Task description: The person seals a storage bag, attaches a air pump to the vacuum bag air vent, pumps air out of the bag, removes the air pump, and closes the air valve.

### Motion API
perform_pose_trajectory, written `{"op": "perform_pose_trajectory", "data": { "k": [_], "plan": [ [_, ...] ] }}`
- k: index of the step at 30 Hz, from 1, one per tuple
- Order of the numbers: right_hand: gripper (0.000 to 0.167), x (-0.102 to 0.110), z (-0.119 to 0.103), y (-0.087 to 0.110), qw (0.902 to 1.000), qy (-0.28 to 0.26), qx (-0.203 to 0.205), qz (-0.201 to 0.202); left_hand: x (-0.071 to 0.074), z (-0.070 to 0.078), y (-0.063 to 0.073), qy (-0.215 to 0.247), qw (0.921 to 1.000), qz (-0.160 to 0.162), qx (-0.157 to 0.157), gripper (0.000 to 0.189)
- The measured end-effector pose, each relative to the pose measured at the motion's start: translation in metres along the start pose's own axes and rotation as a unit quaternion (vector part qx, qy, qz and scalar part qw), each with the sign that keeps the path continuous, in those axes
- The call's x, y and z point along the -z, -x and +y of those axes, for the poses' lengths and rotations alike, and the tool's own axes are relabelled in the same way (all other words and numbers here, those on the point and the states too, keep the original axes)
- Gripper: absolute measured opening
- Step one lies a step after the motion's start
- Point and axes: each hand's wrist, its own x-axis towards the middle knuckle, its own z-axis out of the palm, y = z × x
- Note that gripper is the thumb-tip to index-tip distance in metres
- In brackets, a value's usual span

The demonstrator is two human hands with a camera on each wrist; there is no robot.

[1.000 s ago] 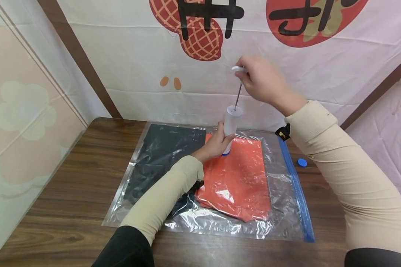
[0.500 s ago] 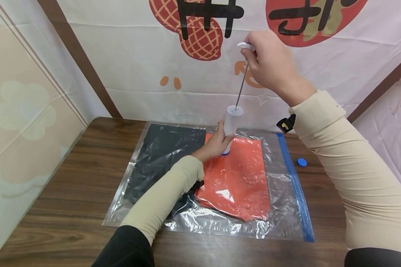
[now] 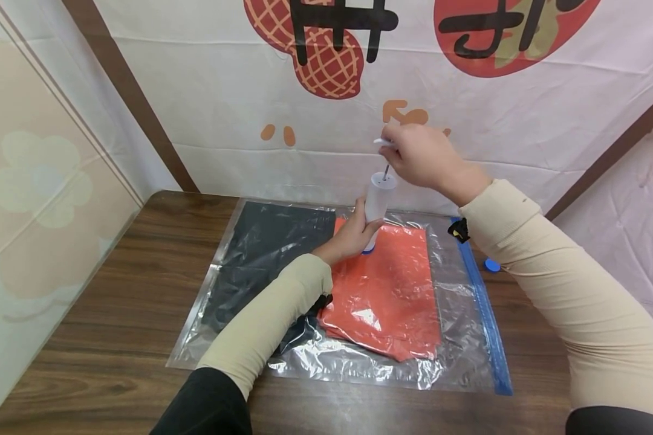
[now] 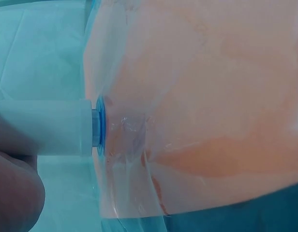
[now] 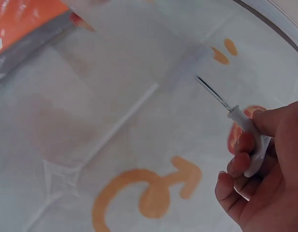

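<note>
In the head view, the left hand [image 3: 349,234] is wrapped round the white pump [image 3: 379,202], which leans a bit over the orange bundle [image 3: 383,296]; above it the right hand [image 3: 421,156] holds the handle [image 3: 383,142]. In the left wrist view, the pump's blue ring [image 4: 101,126] sits against the clear bag [image 4: 132,193], past the thumb. In the right wrist view, the fingers curl round the handle, and the thin rod [image 5: 214,92] pokes out past them

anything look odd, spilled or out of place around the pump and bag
Nothing looks spilled or damaged. Only the blue cap stands out: it lies loose on the table, past the blue zip strip, apart from the clear vacuum bag and hand pump.
</note>
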Motion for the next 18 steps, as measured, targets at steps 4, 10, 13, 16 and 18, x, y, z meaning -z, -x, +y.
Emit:
{"op": "perform_pose_trajectory", "data": {
  "k": [4,10,13,16,18],
  "plan": [
    [0.014,-0.015,-0.002,0.005,0.9997,0.002,0.003,-0.024,0.000,-0.001,0.000,0.001,1.0000,0.003,-0.008,0.061],
    [0.011,-0.027,-0.002,0.008,0.9996,0.009,0.006,-0.027,0.001,0.000,0.001,0.004,1.0000,-0.002,-0.004,0.063],
    [0.011,-0.028,-0.002,0.008,0.9997,0.008,0.007,-0.024,0.001,0.001,0.001,0.006,1.0000,-0.003,-0.002,0.063],
    [0.012,-0.023,-0.002,0.006,0.9998,0.003,0.009,-0.019,0.001,0.000,0.000,0.004,1.0000,-0.001,-0.006,0.063],
    [0.012,-0.017,-0.002,0.005,0.9999,-0.003,0.009,-0.008,0.001,0.000,0.000,0.003,1.0000,0.001,-0.008,0.063]
  ]
}}
